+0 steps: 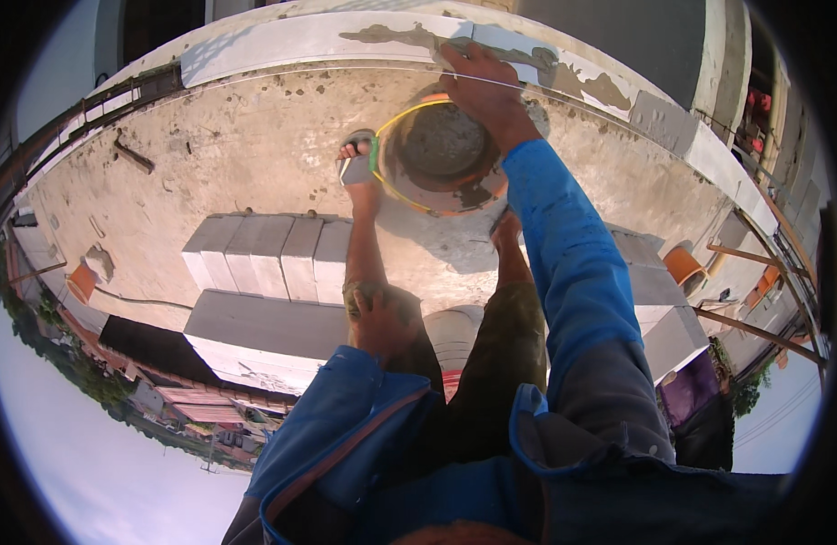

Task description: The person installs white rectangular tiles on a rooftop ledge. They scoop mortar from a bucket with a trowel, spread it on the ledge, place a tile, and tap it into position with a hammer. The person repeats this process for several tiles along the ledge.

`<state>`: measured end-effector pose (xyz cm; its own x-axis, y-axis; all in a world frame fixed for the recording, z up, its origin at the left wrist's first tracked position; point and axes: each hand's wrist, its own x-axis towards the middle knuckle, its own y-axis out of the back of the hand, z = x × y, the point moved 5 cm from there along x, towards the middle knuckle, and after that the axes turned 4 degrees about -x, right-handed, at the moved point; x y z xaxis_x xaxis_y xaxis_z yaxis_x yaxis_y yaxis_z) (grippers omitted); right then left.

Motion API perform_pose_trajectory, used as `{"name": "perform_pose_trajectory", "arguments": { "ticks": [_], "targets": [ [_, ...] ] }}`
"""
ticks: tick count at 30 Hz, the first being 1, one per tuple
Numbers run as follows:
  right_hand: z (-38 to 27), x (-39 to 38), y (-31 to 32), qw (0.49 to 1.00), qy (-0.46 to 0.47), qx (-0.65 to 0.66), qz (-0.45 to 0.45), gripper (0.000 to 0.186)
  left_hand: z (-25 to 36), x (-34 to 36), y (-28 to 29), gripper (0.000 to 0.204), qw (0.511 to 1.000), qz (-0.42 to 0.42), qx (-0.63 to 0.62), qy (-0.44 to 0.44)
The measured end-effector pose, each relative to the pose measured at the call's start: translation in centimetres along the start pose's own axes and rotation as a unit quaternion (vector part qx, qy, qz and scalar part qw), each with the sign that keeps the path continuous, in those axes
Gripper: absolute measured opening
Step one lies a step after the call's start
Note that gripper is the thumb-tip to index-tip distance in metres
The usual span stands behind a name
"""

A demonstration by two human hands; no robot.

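Note:
My right hand is over the top of a low wall of white blocks at the far side. Its fingers are closed round what looks like a mortar-coated trowel, partly hidden by the hand. Wet grey mortar is spread in patches along the wall top on both sides of the hand. Just nearer than the wall stands a bucket of grey mortar, its yellow handle with a green grip tipped to the left. My left hand lies on my left knee, fingers spread, holding nothing.
A taut white string runs along the wall's near side. Grey-white blocks stand stacked at the left, more at the right. Between my legs is a white bucket. Orange buckets and poles are at the right.

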<state>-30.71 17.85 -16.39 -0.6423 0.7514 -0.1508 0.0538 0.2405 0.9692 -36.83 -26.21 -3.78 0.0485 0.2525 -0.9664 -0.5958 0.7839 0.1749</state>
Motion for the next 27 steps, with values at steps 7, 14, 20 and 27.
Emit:
{"name": "perform_pose_trajectory", "arguments": {
  "ticks": [7, 14, 20, 27],
  "targets": [
    [9.2, -6.7, 1.7, 0.996, -0.042, -0.084, 0.009, 0.048, 1.5, 0.2, 0.4, 0.070, 0.998, -0.043, 0.045, 0.012],
    [9.2, -10.0, -2.3, 0.995, -0.095, 0.016, -0.036, 0.052, 2.9, 1.4, -1.1, 0.070, 0.992, -0.047, 0.115, 0.031],
    [11.0, -11.4, -5.6, 0.983, -0.142, 0.112, -0.006, 0.051, 4.2, 1.0, -1.5, 0.067, 0.991, -0.019, 0.106, 0.080],
    [25.8, -22.8, -8.0, 0.953, -0.248, 0.154, 0.080, 0.047, 6.8, 2.4, -2.6, 0.065, 0.979, -0.020, 0.168, 0.109]
  ]
}}
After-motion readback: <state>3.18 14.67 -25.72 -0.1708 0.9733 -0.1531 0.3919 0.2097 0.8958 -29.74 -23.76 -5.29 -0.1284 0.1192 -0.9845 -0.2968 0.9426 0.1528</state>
